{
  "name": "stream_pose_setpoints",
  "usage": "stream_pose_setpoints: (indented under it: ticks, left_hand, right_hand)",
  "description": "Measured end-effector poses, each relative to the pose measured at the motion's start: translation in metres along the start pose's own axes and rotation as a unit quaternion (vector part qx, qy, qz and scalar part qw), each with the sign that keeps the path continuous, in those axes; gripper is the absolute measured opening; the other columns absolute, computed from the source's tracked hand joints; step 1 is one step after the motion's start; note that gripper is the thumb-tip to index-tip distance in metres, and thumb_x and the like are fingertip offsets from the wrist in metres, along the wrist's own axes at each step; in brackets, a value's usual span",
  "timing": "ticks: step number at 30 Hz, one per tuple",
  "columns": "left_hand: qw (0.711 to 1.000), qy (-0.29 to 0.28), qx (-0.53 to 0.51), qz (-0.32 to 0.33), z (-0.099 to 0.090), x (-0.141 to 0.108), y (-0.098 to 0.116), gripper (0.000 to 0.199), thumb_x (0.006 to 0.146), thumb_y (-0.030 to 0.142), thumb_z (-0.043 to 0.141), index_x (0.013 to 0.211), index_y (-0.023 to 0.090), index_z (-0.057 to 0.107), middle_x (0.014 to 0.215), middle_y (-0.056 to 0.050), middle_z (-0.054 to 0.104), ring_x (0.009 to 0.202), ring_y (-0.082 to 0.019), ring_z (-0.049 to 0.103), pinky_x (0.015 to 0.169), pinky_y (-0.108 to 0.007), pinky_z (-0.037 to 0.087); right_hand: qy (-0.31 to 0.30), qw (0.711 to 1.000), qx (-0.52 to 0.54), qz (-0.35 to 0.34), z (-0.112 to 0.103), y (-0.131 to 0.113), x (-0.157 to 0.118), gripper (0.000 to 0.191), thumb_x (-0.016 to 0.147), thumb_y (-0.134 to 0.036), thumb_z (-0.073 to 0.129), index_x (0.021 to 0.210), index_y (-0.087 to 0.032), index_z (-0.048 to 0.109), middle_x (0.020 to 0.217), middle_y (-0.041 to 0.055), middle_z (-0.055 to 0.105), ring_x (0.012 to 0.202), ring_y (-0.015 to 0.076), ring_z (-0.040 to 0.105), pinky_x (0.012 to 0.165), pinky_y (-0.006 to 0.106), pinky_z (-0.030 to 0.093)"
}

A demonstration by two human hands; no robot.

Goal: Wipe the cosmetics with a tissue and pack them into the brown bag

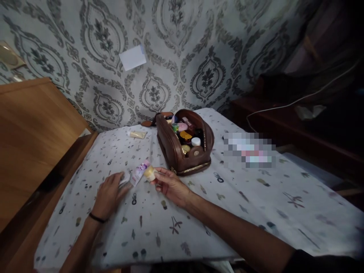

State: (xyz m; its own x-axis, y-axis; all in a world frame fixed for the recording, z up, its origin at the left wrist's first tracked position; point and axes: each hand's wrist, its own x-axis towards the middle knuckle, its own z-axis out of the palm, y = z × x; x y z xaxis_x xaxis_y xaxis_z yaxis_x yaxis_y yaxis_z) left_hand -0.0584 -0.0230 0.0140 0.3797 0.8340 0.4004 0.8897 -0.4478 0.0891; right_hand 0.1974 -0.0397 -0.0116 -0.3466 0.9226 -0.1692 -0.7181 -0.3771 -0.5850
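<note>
My right hand [172, 186] pinches a small cream jar [149, 173] with a gold lid, just above the table. Beside the jar lies a pink and purple squeeze tube [139, 172]. At the tube's other side, my left hand [107, 195] has its fingers curled around a small white object [124, 179]; what kind it is I cannot make out. Behind my right hand stands a brown leather toiletry bag [170, 149], unzipped. Inside it are several cosmetics, among them a white-lidded jar [196, 141], an amber container [185, 135] and a green-capped bottle [174, 127].
A cream-coloured tube [138, 134] lies left of the bag. On the right of the patterned tablecloth [222, 216] is a blurred-out item [250, 150]. A wooden panel [36, 140] borders the left side, and a patterned wall [182, 68] rises behind. A white cable [301, 99] hangs at right.
</note>
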Motion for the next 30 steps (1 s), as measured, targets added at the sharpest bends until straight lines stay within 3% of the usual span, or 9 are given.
stream_pose_setpoints:
  ticks: [4,9,12,18,20,24,27,30]
  left_hand:
    - [0.997,0.056,-0.057,-0.012,-0.019,0.008,0.035,0.041,0.094,0.047,0.047,0.121,0.019,0.060,0.117,-0.013,0.065,0.112,-0.028,0.059,0.097,-0.043,0.046]
    - [0.972,-0.084,-0.216,0.039,-0.043,0.030,0.084,0.040,0.094,0.039,0.049,0.131,0.025,0.057,0.114,-0.009,0.066,0.098,-0.021,0.064,0.083,-0.031,0.053]
    - [0.965,-0.118,-0.232,0.043,-0.043,0.040,0.090,0.037,0.092,0.040,0.052,0.124,0.026,0.063,0.109,-0.008,0.067,0.090,-0.020,0.065,0.075,-0.028,0.055]
    - [0.942,-0.190,-0.274,0.024,-0.051,0.067,0.081,0.035,0.087,0.045,0.058,0.115,0.024,0.067,0.102,-0.007,0.071,0.081,-0.019,0.068,0.067,-0.025,0.057]
    - [0.947,-0.165,-0.274,0.013,-0.062,0.080,0.083,0.036,0.083,0.047,0.063,0.110,0.024,0.069,0.100,-0.006,0.072,0.079,-0.019,0.068,0.066,-0.026,0.057]
    - [0.965,-0.045,-0.258,0.006,-0.084,0.115,0.110,0.045,0.079,0.052,0.067,0.113,0.023,0.067,0.107,-0.007,0.071,0.087,-0.022,0.067,0.067,-0.028,0.056]
    - [0.972,-0.020,-0.222,0.071,-0.088,0.145,0.144,0.044,0.081,0.053,0.064,0.113,0.022,0.067,0.108,-0.007,0.070,0.089,-0.022,0.065,0.072,-0.029,0.054]
    - [0.975,-0.025,-0.152,0.160,-0.079,0.173,0.175,0.035,0.087,0.049,0.057,0.108,0.023,0.066,0.103,-0.005,0.068,0.087,-0.021,0.063,0.071,-0.030,0.051]
  right_hand:
    - [-0.024,1.000,-0.007,-0.004,0.001,-0.001,-0.001,0.039,0.065,-0.034,0.088,0.096,-0.017,0.070,0.084,0.0004,0.071,0.067,0.0082,0.062,0.052,0.018,0.037]
    - [-0.061,0.998,-0.030,-0.012,0.001,0.002,-0.003,0.042,0.065,-0.037,0.087,0.099,-0.017,0.073,0.081,0.0002,0.071,0.062,0.0075,0.061,0.050,0.017,0.038]
    - [-0.064,0.998,-0.022,-0.014,0.001,0.004,-0.004,0.044,0.062,-0.040,0.089,0.096,-0.016,0.073,0.079,0.0000,0.071,0.060,0.0070,0.060,0.051,0.017,0.039]
    - [-0.076,0.997,0.014,0.021,0.004,-0.010,-0.002,0.050,0.057,-0.044,0.091,0.093,-0.016,0.071,0.078,-0.0009,0.069,0.062,0.0072,0.063,0.053,0.017,0.041]
    - [-0.083,0.996,0.021,0.029,0.002,-0.015,-0.002,0.056,0.059,-0.056,0.086,0.095,-0.016,0.069,0.082,0.0004,0.070,0.066,0.0096,0.066,0.053,0.018,0.043]
    - [-0.079,0.994,-0.070,0.003,-0.011,-0.008,-0.005,0.063,0.061,-0.069,0.077,0.093,-0.016,0.067,0.076,0.0008,0.067,0.058,0.0114,0.064,0.048,0.020,0.040]
    - [-0.148,0.970,-0.192,0.009,-0.020,0.001,-0.012,0.058,0.062,-0.064,0.079,0.092,-0.016,0.067,0.072,-0.0019,0.061,0.054,0.0081,0.057,0.048,0.019,0.038]
    - [-0.191,0.949,-0.252,0.009,-0.024,0.004,-0.017,0.055,0.070,-0.064,0.073,0.097,-0.016,0.068,0.072,-0.0022,0.060,0.055,0.0072,0.054,0.050,0.019,0.040]
